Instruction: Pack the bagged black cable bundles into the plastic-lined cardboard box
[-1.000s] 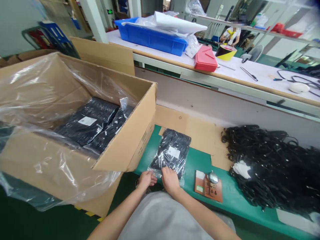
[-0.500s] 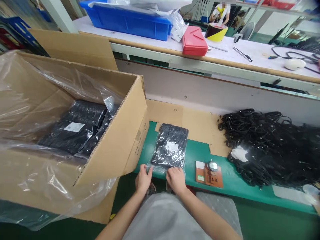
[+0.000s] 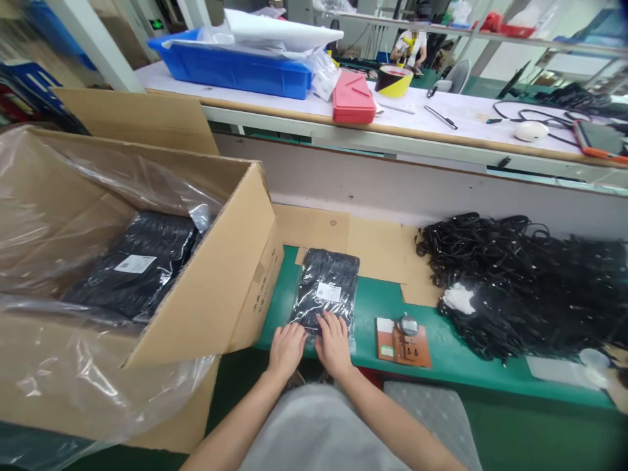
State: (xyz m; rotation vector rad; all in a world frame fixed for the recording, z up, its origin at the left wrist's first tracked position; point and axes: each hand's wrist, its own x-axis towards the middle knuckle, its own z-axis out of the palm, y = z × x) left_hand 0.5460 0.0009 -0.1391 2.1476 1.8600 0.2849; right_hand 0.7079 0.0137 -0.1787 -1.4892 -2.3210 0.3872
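A clear plastic bag of black cables (image 3: 328, 288) with a white label lies flat on the green table (image 3: 373, 307). My left hand (image 3: 286, 348) rests on the bag's near left corner, fingers flat. Beside it my right hand (image 3: 333, 341) presses down on the bag's near edge, fingers spread forward over the plastic. To the left stands a large cardboard box (image 3: 216, 275) lined with clear plastic, holding more bagged black cables (image 3: 140, 261).
A big pile of loose black cables (image 3: 520, 281) covers the table's right side. A small brown jig with a dial gauge (image 3: 405, 337) sits right of the bag. Behind, a raised bench carries a blue bin (image 3: 235, 65), a red box (image 3: 353, 98) and striped tape (image 3: 394, 80). A person sits far back.
Both hands moved forward from the bag's near edge onto the bag and now press it flat. The bag itself has stayed in place; the view shifted slightly.
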